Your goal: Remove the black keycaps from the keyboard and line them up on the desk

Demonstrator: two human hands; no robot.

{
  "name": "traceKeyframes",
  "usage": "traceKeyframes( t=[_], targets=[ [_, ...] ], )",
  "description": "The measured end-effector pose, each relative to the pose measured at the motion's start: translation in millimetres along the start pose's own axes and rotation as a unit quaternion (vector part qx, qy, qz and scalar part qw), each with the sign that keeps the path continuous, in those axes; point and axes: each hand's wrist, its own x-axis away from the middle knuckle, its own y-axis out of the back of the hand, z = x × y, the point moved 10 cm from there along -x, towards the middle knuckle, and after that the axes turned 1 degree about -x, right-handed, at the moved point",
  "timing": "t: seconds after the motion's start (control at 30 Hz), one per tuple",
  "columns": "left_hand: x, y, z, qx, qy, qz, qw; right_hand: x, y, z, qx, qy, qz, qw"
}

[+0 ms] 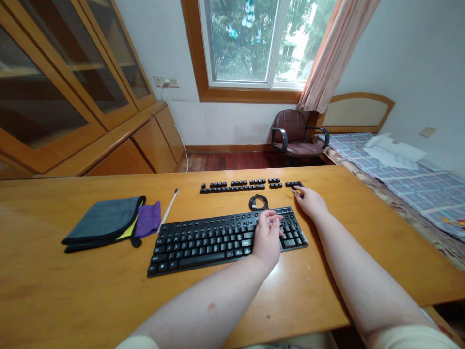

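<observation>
A black keyboard (pixel 203 242) lies at a slight angle on the wooden desk, its upper rows showing small separate stubs instead of full keys. My left hand (pixel 268 237) hovers over or rests on its right part, fingers loosely bent and a little apart, with nothing visible in them. Behind the keyboard, black keycaps (pixel 232 188) are laid out in short rows. At the right end of those rows my right hand (pixel 310 202) has its fingertips pinched together by a small group of keycaps (pixel 293 184). A small dark object shows at those fingertips, too small to identify.
A coiled black cable (pixel 258 202) sits behind the keyboard. To the left are a toothbrush (pixel 169 207), a purple cloth (pixel 148 219) and a folded grey cloth (pixel 103 220). Beyond the desk (pixel 69 295) stand a chair (pixel 290 131) and a bed (pixel 407 179).
</observation>
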Motion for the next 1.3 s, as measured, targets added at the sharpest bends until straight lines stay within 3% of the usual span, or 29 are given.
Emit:
traceKeyframes(
  t=[0.87, 1.03, 1.2, 1.3],
  targets=[
    [0.4, -0.4, 0.5, 0.001, -0.004, 0.002, 1.000, 0.5, 0.9, -1.5, -0.033, -0.005, -0.005, 0.999],
    [0.4, -0.3, -0.7, -0.002, -0.004, 0.002, 1.000, 6.7, 29.5, -1.7, -0.094, 0.007, -0.095, 0.991],
    [-3.7, 6.3, 6.5, 0.024, 0.007, -0.031, 0.999, 30.8, 77.3, -10.8, -0.210, 0.018, -0.262, 0.942],
    [-6.1, 11.5, 12.0, 0.041, 0.020, -0.058, 0.997, 43.3, 82.8, 5.2, -0.293, 0.055, -0.238, 0.924]
  ],
)
